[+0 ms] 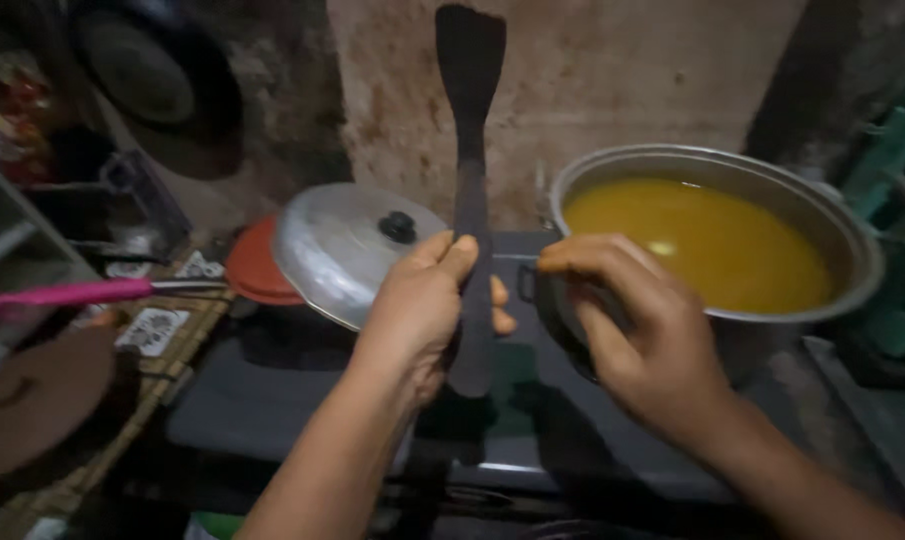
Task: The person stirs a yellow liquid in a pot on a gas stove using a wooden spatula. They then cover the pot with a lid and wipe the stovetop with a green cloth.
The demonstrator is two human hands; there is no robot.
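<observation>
A person holds a dark wooden spatula upright over a stove, beside a pot of yellow liquid.

The left hand [424,305] grips the spatula [470,190] at mid-handle, blade pointing to 12 o'clock. The right hand [632,330], at 3 o'clock from it, rests with curled fingers against the near rim of the metal pot [852,240]; whether it grips anything cannot be told. A domed metal lid [342,250] lies at 10 o'clock, a pink-handled utensil [72,294] at 9 o'clock.

Spatula [470,200] dark brown, near black. Pot [852,240] silver, liquid [702,240] inside yellow-orange. Lid [342,250] silver with black knob [398,227]. Plate [252,268] behind it red-orange. Utensil handle [67,295] pink. Stove top [272,390] black. Mat [152,330] at the stove's left edge white with dark pattern.
</observation>
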